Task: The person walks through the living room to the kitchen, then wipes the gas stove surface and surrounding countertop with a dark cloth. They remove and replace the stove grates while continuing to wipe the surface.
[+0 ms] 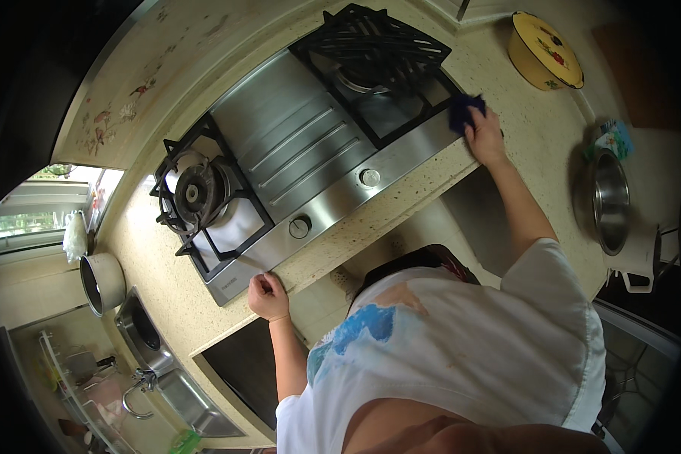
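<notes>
A stainless steel gas cooktop (295, 164) is set into the speckled stone counter before me. My right hand (485, 136) grips a dark purple cloth (464, 115), pressed on the cooktop's front right corner. Loosely curled, my left hand (268, 296) rests at the counter's front edge, by the cooktop's left front corner. I see nothing in its fingers. A black pan support (238, 249) frames the left burner (193, 193). On the right side, more black grates (374, 40) lie stacked across the burner and partly hide it. Two control knobs (299, 227) sit on the front strip.
A yellow enamel pot with a lid (547, 51) stands at the back right. Nearer on that side is a steel bowl (610, 201) beside a white appliance (635, 261). At left are a pot (103, 282), a sink (198, 403) with a faucet (139, 391), and a dish rack (71, 391).
</notes>
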A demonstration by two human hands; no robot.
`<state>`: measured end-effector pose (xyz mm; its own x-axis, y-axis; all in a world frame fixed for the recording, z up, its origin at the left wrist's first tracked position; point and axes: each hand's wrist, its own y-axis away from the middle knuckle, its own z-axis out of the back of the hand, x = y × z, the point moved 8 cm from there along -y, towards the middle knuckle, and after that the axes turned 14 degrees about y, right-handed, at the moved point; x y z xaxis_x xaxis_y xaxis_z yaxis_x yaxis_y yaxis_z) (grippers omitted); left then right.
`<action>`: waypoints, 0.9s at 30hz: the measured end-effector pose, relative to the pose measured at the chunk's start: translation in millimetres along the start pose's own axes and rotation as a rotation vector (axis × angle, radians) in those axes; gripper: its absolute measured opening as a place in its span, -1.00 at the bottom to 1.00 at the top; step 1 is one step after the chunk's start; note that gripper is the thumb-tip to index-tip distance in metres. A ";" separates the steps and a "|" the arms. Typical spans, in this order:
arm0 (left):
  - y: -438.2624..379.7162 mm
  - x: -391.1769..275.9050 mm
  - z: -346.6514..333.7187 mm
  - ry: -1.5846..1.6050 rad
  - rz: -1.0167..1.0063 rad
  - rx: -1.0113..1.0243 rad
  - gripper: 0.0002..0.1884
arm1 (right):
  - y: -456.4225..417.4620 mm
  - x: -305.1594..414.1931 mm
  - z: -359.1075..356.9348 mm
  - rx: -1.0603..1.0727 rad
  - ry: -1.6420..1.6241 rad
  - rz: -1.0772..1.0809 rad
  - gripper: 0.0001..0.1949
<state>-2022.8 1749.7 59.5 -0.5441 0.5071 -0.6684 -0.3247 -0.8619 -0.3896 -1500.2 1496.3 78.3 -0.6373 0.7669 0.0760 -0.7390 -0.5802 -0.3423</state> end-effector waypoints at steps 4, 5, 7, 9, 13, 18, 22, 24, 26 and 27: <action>-0.1 0.6 -1.3 -0.020 0.013 -0.006 -0.76 | 13.0 12.5 6.5 0.040 0.039 -0.124 -0.52; 0.6 -0.9 0.4 -0.029 0.012 -0.015 -0.75 | 27.4 36.3 12.5 0.030 0.037 -0.079 -0.51; 2.6 -0.2 2.1 -0.031 0.022 -0.017 -0.75 | 57.8 84.4 20.5 0.095 -0.075 0.108 -0.50; 3.3 4.2 3.2 -0.035 0.043 -0.013 -0.75 | 76.0 121.2 30.7 0.135 -0.204 0.241 -0.48; -2.2 -2.5 3.6 -0.045 0.026 -0.033 -0.74 | 80.1 137.1 30.0 0.273 -0.433 0.308 -0.49; -2.0 -5.5 5.8 -0.089 0.017 -0.038 -0.74 | 62.8 130.0 12.5 0.577 -1.023 0.023 -0.52; -4.3 -7.4 7.3 -0.088 0.005 -0.046 -0.72 | 34.0 200.3 49.2 0.495 -1.063 0.218 -0.49; -2.9 -5.4 9.7 -0.073 0.010 -0.055 -0.72 | 24.1 253.0 50.7 0.369 -0.908 0.433 -0.49; -3.2 -1.5 8.4 -0.041 0.015 -0.057 -0.72 | 16.9 300.5 37.2 0.413 -0.783 0.505 -0.51; -5.2 -3.6 8.2 -0.042 0.004 -0.047 -0.72 | 16.7 322.0 19.4 0.439 -0.725 0.506 -0.52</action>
<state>-2025.4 1752.4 69.2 -0.5778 0.5023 -0.6433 -0.2859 -0.8628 -0.4169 -1722.0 1728.2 115.2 -0.7716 0.1313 0.6224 -0.2643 -0.9562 -0.1260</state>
